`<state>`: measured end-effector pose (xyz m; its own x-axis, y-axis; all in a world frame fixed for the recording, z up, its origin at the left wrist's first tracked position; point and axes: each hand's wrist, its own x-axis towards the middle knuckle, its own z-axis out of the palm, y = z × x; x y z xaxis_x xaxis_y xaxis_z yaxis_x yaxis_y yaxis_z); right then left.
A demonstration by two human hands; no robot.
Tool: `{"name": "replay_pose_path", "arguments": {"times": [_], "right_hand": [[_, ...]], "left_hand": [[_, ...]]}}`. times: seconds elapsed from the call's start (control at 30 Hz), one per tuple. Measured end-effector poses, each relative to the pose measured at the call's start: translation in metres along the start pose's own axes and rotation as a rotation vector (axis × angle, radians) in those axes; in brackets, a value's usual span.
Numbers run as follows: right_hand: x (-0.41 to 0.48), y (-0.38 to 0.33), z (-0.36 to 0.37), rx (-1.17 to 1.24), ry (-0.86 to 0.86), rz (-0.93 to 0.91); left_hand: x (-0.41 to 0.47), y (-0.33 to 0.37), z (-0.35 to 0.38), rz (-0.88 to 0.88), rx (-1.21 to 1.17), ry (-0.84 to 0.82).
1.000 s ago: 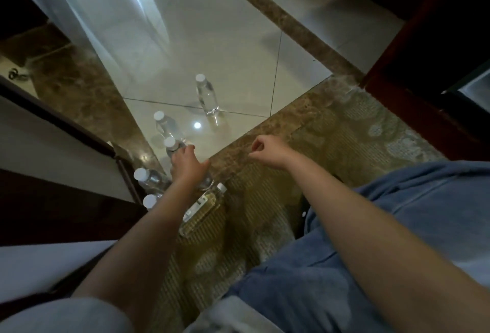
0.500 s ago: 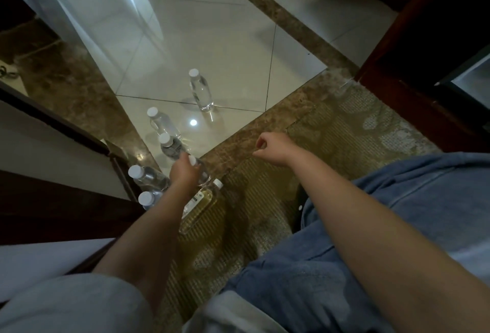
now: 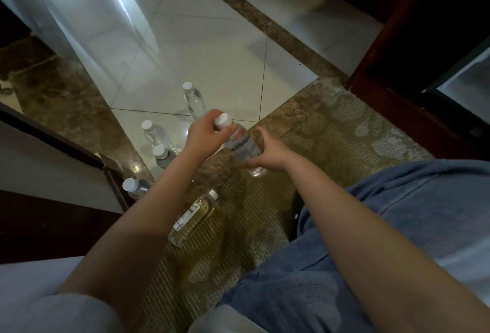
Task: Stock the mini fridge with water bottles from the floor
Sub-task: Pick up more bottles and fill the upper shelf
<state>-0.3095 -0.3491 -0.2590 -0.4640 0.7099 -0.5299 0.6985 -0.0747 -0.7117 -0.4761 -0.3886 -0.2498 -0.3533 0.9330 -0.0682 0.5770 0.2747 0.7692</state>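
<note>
Pickup step: the left hand (image 3: 208, 131) pinches 1 water bottle (image 3: 241, 143) by its cap, and the right hand (image 3: 269, 151) grasps its base. Next, probably a carry right into the mini fridge (image 3: 468, 81).

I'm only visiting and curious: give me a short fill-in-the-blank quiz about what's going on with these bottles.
1. The left hand and right hand together hold the lifted bottle, which has a ___ cap.
2. The lying bottle rests on its side on the ___.
3. The far bottle on the tiles stands ___.

Missing words: white; rug; upright.
</note>
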Motion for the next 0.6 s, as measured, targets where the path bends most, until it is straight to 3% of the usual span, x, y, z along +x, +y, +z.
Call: {"name": "replay_pose_path", "arguments": {"times": [0.1, 0.3, 0.47, 0.53, 0.6], "right_hand": [[0.001, 0.002, -0.003, 0.128, -0.021, -0.043], [0.001, 0.006, -0.001, 0.082, -0.014, -0.023], [0.002, 0.010, 0.010, 0.075, 0.011, 0.013], [0.003, 0.011, 0.012, 0.066, 0.020, 0.031], [0.004, 0.012, 0.014, 0.064, 0.027, 0.042]], "left_hand": [[-0.004, 0.020, 0.008, 0.049, -0.116, 0.008], [-0.009, 0.016, 0.018, 0.013, -0.201, -0.007], [-0.014, -0.016, 0.024, -0.230, -0.493, 0.060], [-0.019, -0.042, 0.030, -0.322, -0.403, 0.100], [-0.025, -0.081, 0.039, -0.433, -0.212, 0.018]]}}
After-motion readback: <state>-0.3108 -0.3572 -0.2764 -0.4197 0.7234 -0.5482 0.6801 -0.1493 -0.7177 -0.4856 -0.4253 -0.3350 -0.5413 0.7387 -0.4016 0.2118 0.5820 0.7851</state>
